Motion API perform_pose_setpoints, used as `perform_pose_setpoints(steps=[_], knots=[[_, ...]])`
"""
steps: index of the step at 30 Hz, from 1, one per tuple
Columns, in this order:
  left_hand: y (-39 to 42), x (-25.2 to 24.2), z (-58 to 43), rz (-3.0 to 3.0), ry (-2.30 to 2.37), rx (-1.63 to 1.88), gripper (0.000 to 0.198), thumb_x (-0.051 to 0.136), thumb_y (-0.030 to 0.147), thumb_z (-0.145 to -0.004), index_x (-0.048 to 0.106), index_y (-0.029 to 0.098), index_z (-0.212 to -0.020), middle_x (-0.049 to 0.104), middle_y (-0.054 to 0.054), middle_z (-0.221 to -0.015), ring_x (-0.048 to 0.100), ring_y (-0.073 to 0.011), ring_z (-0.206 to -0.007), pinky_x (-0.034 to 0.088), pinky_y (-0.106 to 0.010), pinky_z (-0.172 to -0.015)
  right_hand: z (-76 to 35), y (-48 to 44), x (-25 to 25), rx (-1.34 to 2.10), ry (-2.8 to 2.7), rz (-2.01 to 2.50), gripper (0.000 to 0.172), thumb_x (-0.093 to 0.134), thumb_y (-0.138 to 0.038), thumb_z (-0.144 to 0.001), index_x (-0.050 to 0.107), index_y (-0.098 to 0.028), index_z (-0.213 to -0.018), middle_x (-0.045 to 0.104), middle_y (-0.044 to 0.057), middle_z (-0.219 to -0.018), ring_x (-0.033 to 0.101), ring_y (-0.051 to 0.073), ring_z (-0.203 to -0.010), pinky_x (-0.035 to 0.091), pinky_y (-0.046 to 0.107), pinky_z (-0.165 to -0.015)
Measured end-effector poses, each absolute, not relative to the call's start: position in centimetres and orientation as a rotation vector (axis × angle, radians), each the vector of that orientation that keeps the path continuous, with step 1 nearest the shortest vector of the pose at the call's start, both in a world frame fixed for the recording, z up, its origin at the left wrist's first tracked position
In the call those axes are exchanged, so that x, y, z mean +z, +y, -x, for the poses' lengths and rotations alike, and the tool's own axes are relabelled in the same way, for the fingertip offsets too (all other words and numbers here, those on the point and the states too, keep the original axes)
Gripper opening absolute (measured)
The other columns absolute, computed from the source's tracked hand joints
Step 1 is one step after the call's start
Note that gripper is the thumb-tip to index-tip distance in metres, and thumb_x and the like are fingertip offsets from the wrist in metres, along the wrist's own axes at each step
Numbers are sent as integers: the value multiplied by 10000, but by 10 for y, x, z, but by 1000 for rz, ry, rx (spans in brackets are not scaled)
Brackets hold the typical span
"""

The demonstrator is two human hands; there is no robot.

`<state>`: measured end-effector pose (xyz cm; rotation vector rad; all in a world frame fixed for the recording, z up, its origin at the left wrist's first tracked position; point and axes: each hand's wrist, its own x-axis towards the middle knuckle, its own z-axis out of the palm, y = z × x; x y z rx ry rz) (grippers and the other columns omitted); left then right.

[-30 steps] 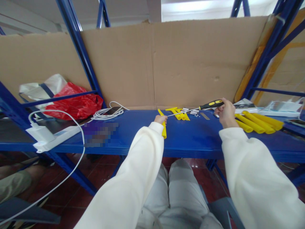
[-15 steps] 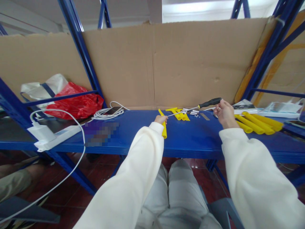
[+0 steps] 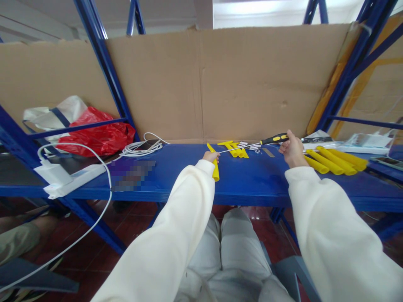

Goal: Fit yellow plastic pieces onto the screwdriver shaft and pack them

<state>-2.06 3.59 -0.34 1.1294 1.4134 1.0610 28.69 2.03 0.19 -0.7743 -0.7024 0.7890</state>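
My left hand (image 3: 211,156) is closed around a yellow plastic piece (image 3: 215,173), whose wide tube end points toward me. In my right hand (image 3: 291,150) is the black and yellow handle of a screwdriver (image 3: 273,139); the fingers pinch its rear end. The long thin shaft runs left and down to the yellow piece at my left hand; whether the tip sits in a screw is too small to tell. Just behind the shaft lie more yellow pieces (image 3: 236,152), small white and metal parts (image 3: 250,146) and a flat grey metal strip (image 3: 268,152).
Several yellow tubes (image 3: 333,162) lie to the right of my right hand, before a white power strip (image 3: 359,147). A coiled white cable (image 3: 138,148), a red plastic bag (image 3: 100,130) and another power strip (image 3: 78,180) are on the left. Cardboard (image 3: 239,84) walls the back.
The screwdriver handle has turned, and its yellow inlays now face me. My right hand's grip has shifted slightly; my left hand stays on the yellow piece. The whole view has shifted a little.
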Motion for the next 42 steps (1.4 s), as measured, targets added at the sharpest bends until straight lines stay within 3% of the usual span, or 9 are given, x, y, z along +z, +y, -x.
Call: perform_pose_setpoints(steps=[3, 7, 12, 15, 22, 27, 35, 42], knots=[[36, -4, 21, -1131, 1410, 1064, 97, 635, 47, -858, 652, 120, -796, 464, 58, -450, 424, -81, -407, 371, -213, -458, -283, 19, 3, 721, -646, 811, 552, 799, -479, -817, 308, -263, -687, 252, -121, -436, 290, 85, -314, 242, 206, -272], [33, -2, 21, -1136, 1414, 1069, 102, 652, 50, -848, 651, 123, -777, 477, 49, -456, 441, -84, -420, 377, -213, -466, -281, 15, 7, 689, -644, 787, 423, 806, -463, -825, 457, -250, -717, 273, -123, -429, 322, 85, -325, 292, 198, -295], [27, 1, 22, -1132, 1421, 1072, 140, 660, 59, -852, 628, 135, -738, 480, 48, -462, 448, -85, -426, 385, -220, -480, -277, 8, 15, 784, -585, 834, 386, 664, -475, -948, 511, -224, -697, 480, -51, -472, 526, 116, -417, 413, 204, -370], [25, 2, 22, -1127, 1420, 1083, 171, 653, 67, -860, 612, 142, -712, 483, 43, -466, 455, -89, -430, 393, -228, -490, -272, 5, 18, 825, -597, 833, 374, 594, -411, -1002, 510, -210, -698, 563, -24, -536, 561, 106, -451, 432, 188, -394], [26, 3, 22, -1112, 1416, 1097, 152, 653, 50, -849, 627, 142, -729, 474, 48, -464, 457, -91, -428, 399, -229, -496, -270, 4, 13, 713, -700, 807, 498, 797, -459, -858, 386, -234, -688, 364, -104, -469, 349, 66, -336, 296, 172, -309], [27, 1, 22, -1113, 1400, 1095, 88, 655, 60, -852, 669, 121, -790, 479, 50, -466, 462, -95, -432, 412, -233, -501, -279, 10, 10, 698, -675, 803, 539, 854, -518, -771, 393, -245, -717, 434, -98, -494, 379, 71, -346, 277, 177, -294], [28, 3, 22, -1106, 1411, 1087, 70, 660, 45, -835, 698, 103, -838, 473, 56, -450, 439, -89, -406, 404, -219, -474, -281, 15, 7, 722, -690, 792, 610, 838, -582, -762, 333, -248, -693, 257, -115, -447, 321, 83, -342, 271, 192, -304], [28, 2, 22, -1101, 1413, 1093, 97, 671, 46, -835, 666, 123, -776, 475, 54, -467, 455, -86, -415, 407, -219, -494, -276, 5, 14, 800, -702, 793, 570, 823, -589, -784, 385, -236, -699, 378, -90, -497, 452, 92, -434, 366, 190, -385]])
